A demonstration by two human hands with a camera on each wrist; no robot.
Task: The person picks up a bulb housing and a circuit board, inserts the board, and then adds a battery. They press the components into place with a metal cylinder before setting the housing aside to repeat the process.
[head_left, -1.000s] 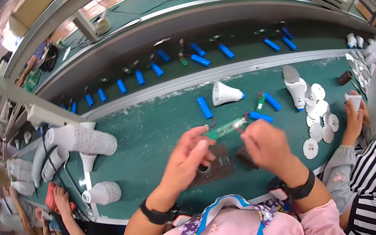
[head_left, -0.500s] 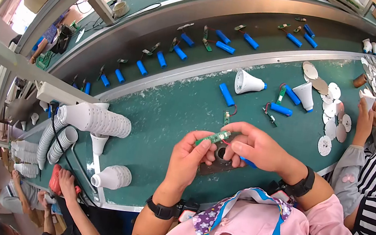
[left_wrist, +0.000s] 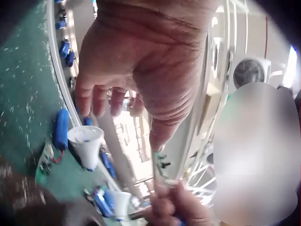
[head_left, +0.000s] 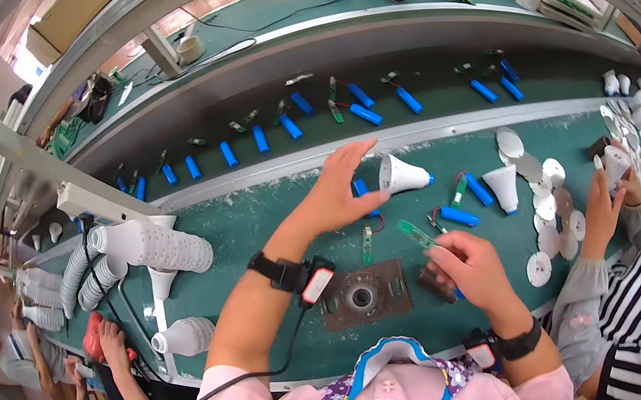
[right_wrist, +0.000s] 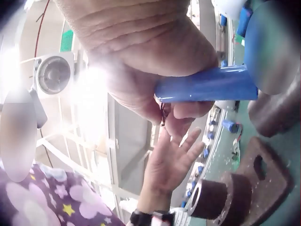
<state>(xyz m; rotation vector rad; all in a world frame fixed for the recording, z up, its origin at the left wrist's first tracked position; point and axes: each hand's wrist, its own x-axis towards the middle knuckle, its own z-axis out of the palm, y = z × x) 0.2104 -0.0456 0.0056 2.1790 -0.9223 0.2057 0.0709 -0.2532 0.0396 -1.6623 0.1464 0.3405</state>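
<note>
The right hand (head_left: 474,268) pinches a green circuit board (head_left: 416,234) above the bench. In the right wrist view the same hand (right_wrist: 141,70) also holds a blue cell (right_wrist: 207,84). Raised and holding nothing, the left hand (head_left: 336,194) has its fingers extended beside a white lamp housing (head_left: 405,176) and a loose blue cell (head_left: 361,188). Below the hands lies a brown plate (head_left: 392,287) with a round fitting, a small board (head_left: 368,244) behind it. A dark cylinder (head_left: 435,284) is just under the right hand.
Blue cells with boards line the trough (head_left: 260,139) behind the bench. Stacked white housings (head_left: 168,248) stand at left. Two cells, another housing (head_left: 501,186) and white discs (head_left: 539,269) lie at right. People work on both sides.
The left hand has let go of the board and moved up and away. The right hand has moved right with the board, leaving the brown plate uncovered.
</note>
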